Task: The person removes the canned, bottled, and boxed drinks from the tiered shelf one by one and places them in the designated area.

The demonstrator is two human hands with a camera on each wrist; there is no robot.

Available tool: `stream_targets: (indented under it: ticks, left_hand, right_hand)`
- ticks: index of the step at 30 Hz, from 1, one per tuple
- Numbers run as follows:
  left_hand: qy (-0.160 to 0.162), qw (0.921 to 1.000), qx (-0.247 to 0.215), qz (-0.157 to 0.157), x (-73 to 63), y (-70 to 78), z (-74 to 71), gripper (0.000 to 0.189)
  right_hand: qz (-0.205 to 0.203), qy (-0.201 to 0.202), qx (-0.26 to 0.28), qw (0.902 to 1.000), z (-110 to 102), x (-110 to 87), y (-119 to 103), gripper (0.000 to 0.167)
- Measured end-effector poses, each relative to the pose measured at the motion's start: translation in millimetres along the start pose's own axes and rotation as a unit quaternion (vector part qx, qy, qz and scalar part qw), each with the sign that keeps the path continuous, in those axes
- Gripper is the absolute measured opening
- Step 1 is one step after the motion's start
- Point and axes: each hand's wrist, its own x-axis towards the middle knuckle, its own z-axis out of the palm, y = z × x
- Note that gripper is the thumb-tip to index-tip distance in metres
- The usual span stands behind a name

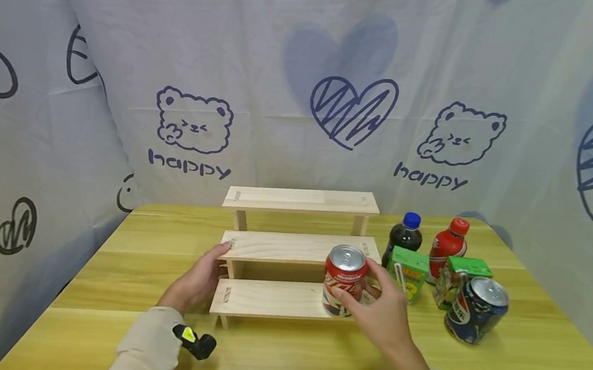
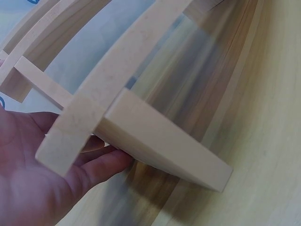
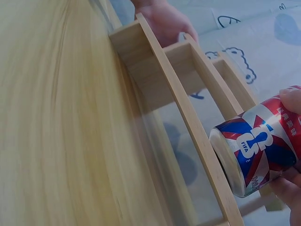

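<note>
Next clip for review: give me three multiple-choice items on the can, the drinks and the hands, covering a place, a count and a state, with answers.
1. Where is the red can?
A. lowest step of the wooden stepped shelf
B. top step
C. table

2. How many capped bottles stand right of the shelf?
A. one
B. two
C. four

3. What is the left hand doing?
A. lifting a carton
B. resting flat on the table
C. touching the shelf's left end

Answers: 1 A, the can stands there in the right hand. 2 B, a blue-capped bottle and a red-capped bottle. 3 C, fingers meet the middle step.
</note>
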Motion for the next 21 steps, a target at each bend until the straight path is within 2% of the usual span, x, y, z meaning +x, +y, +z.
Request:
stream_targets:
  ticks: [7,21]
  left_hand:
    - [-0.001,1.0000,0.004,0.000,0.2,0.4,-0.8,0.072]
    - [0.005,1.0000,0.001,-0.002,0.7,-0.2,-0.5,0.072]
  right_hand:
    - [0.017,0.017,-0.004,0.9997,-14,1.2,6,0.073]
    - [0.045,0.113,-0.011,0.9925,-44,3.3,24,0.067]
